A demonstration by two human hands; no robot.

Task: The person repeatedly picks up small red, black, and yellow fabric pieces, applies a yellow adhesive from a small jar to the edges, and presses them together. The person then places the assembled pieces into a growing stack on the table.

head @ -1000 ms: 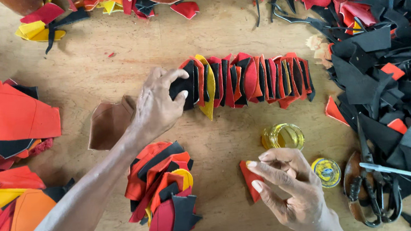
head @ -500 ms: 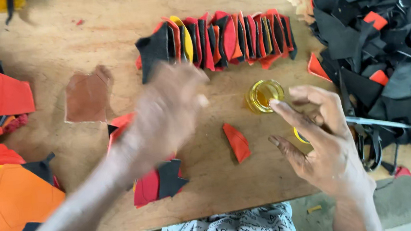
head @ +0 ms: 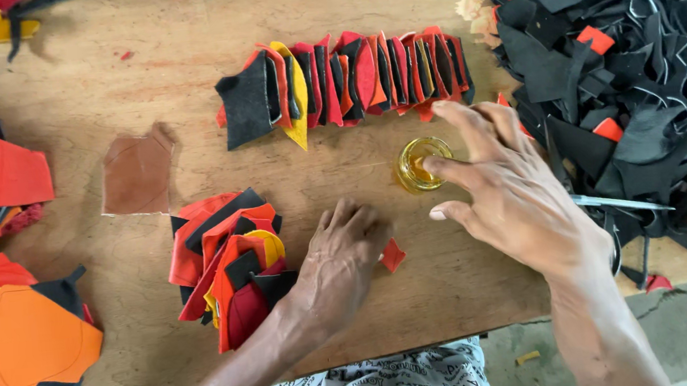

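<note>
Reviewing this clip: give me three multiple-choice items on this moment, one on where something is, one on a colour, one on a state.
1. Where is the small glass jar?
A. On the floor
B. On the table just below the row of leather pieces
C. On top of the black scrap heap

2. What colour is the lone flat piece left of that row?
A. Brown
B. Yellow
C. Black

3. How does the left hand sit?
A. Raised in the air
B. Gripping scissors
C. Pressed palm-down on a small red piece

Answers: 1 B, the jar stands on the wooden table under the row, by the fingertips of the right hand. 2 A, it is plain brown. 3 C, the hand lies flat, red showing at its edge.
</note>
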